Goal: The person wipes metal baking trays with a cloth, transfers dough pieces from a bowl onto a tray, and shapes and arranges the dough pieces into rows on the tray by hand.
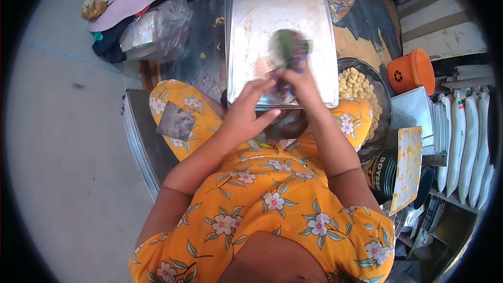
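A metal tray (pixel 283 10) lies on a stack of similar trays in front of me, its near edge by my lap. My right hand (pixel 297 79) is closed on a crumpled cloth (pixel 291 47), green and dark patterned, blurred by motion over the tray's surface. Part of the cloth hangs below that hand toward the near edge. My left hand (pixel 247 109) is at the tray's near left corner, thumb and fingers spread apart; its fingertips come close to the cloth, and I cannot tell whether they touch it.
At my right knee, a round basin (pixel 361 89) holds small yellowish dough pieces. Beyond it stand an orange bucket (pixel 411 72) and white filled bags (pixel 466 147). More trays (pixel 144 136) lean at my left. A dark flat square (pixel 176 121) rests on my left knee. Clothes and plastic (pixel 152 26) lie far left.
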The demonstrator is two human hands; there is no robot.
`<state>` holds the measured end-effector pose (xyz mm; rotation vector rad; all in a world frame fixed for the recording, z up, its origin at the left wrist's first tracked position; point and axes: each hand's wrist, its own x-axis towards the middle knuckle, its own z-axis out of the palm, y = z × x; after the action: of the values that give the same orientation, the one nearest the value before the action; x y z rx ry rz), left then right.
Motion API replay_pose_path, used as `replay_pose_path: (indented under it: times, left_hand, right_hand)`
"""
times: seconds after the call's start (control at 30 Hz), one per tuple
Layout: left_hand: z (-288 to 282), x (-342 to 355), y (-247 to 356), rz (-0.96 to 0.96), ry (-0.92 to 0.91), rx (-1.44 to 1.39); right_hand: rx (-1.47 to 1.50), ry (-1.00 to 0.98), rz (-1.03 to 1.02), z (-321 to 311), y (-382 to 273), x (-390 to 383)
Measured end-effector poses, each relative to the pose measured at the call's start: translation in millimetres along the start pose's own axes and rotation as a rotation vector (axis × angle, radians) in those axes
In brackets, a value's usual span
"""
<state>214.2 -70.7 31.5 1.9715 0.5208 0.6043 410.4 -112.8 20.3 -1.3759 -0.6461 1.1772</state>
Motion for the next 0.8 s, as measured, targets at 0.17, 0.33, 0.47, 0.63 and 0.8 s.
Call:
replay_pose_path:
  times: [0.17, 0.33, 0.47, 0.63, 0.8]
  left_hand:
    - [-6.8, -6.8, -93.5, -0.25, 0.385, 0.091]
    - [14.1, -0.8, -128.6, -0.704, 0.505, -0.57]
    - [17.4, -1.0, -124.4, -0.538, 0.467, -0.782]
    - [12.2, -20.9, -152.2, -0.755, 0.462, -0.723]
    - [22.1, 3.4, -125.1, -0.465, 0.321, -0.41]
  right_hand:
    - [-0.736, 0.362, -0.01, -56.0, -24.3, -14.5]
    - [-1.498, 0.118, -0.429, -37.6, 58.8, -4.0]
    - [-1.361, -0.486, -0.745, 28.8, 56.2, 6.6]
    - [-1.36, -0.411, -0.952, 40.4, 42.9, 168.6]
    - [-1.568, 0.591, -0.969, -37.8, -29.0, 349.0]
